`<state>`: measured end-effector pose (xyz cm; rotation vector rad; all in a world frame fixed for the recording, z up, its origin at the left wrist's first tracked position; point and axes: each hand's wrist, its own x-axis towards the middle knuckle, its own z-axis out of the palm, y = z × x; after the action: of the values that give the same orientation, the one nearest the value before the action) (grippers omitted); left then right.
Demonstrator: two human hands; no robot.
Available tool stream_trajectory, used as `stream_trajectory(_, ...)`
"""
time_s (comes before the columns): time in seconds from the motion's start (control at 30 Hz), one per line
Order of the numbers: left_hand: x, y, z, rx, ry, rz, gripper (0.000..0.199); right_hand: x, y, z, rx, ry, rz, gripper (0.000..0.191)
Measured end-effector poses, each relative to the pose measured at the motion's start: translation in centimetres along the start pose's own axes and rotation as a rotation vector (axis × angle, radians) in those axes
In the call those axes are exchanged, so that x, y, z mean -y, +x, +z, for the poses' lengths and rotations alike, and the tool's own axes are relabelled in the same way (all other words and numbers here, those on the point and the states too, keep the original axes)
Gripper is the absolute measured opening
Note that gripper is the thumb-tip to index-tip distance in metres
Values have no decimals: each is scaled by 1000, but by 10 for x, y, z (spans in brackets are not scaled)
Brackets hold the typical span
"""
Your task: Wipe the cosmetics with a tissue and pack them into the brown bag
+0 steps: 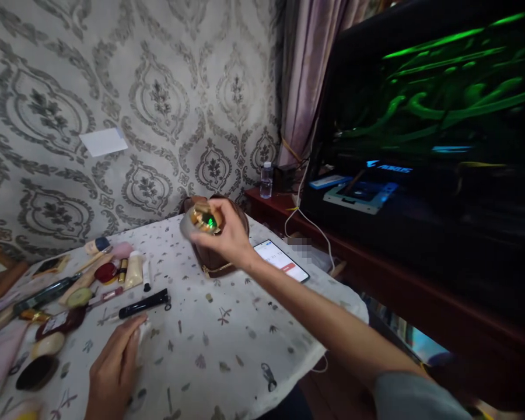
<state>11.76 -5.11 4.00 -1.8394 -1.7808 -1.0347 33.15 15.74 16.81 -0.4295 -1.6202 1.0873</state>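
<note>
My right hand [227,233] is wrapped round a shiny round gold item [203,220] with a green reflection, raised in front of a brown bag [219,263] at the table's back edge. Low on the left, my left hand [116,367] rests near the cloth with its fingers together; something whitish and blurred shows beside the fingertips, too unclear to name. Just beyond that hand lies a black tube [144,303]. A cream tube [134,269], a dark red round container [106,272] and several other cosmetics are spread across the left side.
A phone [282,261] with a lit screen lies right of the bag on the patterned tablecloth [219,356]. Behind it, a small bottle [266,181] stands on a red-brown surface. A large dark screen [420,146] fills the right side, with white cables hanging before it.
</note>
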Motion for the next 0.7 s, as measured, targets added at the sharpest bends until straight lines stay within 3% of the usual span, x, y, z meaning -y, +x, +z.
stream_trajectory(0.07, 3, -3, 2, 14, 6, -5, 27, -9, 29, -16, -43, -165, -29, 70)
stream_trajectory(0.13, 8, -6, 4, 27, 19, 1, 28, -22, 50, -25, -44, -411, 21, 60)
stream_trajectory(0.3, 21, -13, 9, 95, 7, 63, 29, -35, 71, -31, 107, -929, 219, 51)
stream_trajectory(0.4, 23, -15, 11, 165, 3, 83, 30, -34, 76, -30, 198, -1060, 285, 60)
stream_trajectory(0.53, 17, -15, 12, 167, -28, 72, 29, -39, 77, -25, 385, -1186, 400, 78)
stream_trajectory(0.6, 13, -14, 12, 162, -57, 75, 28, -46, 77, -21, 453, -1194, 405, 74)
stream_trajectory(0.7, 8, -10, 11, 163, -71, 80, 25, -57, 81, -13, 511, -1177, 389, 52)
